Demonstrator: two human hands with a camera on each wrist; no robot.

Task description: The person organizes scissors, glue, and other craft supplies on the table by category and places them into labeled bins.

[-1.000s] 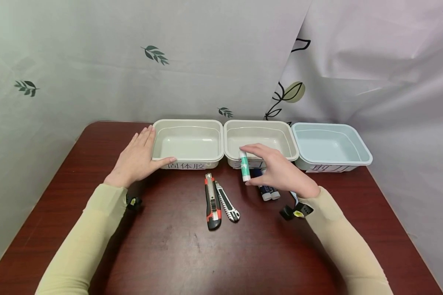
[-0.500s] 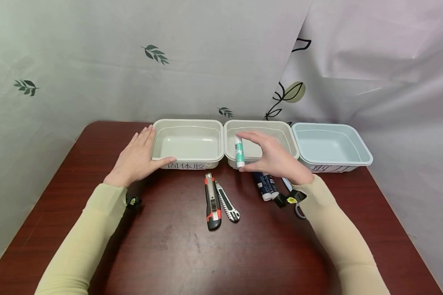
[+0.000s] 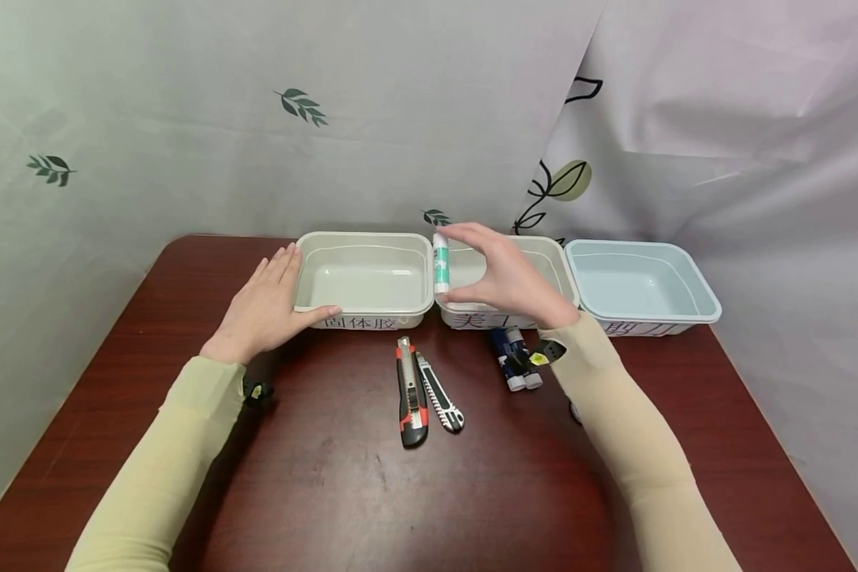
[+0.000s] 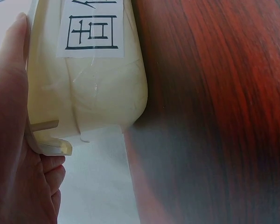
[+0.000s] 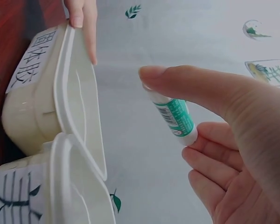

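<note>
My right hand (image 3: 504,274) pinches a green-and-white glue stick (image 3: 441,266) by its two ends, thumb at one and fingers at the other. In the head view the stick overlaps the seam between the left bin (image 3: 372,311) and the middle bin (image 3: 536,253). The right wrist view shows the glue stick (image 5: 176,119) raised beside the bins' rims. My left hand (image 3: 263,306) rests on the left bin's near left corner, its fingers straight along the side and its thumb on the front rim. Paper labels with dark characters are stuck on the bins' fronts.
A pale blue bin (image 3: 643,278) stands at the right of the row. Before the bins lie a red-and-black utility knife (image 3: 413,397), a white-and-black utility knife (image 3: 439,393) and dark blue glue sticks (image 3: 504,357). The right sleeve (image 3: 615,413) mostly covers a grey loop beside it.
My right hand has carried the green glue stick up and leftward, from before the middle bin to the seam between the two bins. My left hand has stayed in place.
</note>
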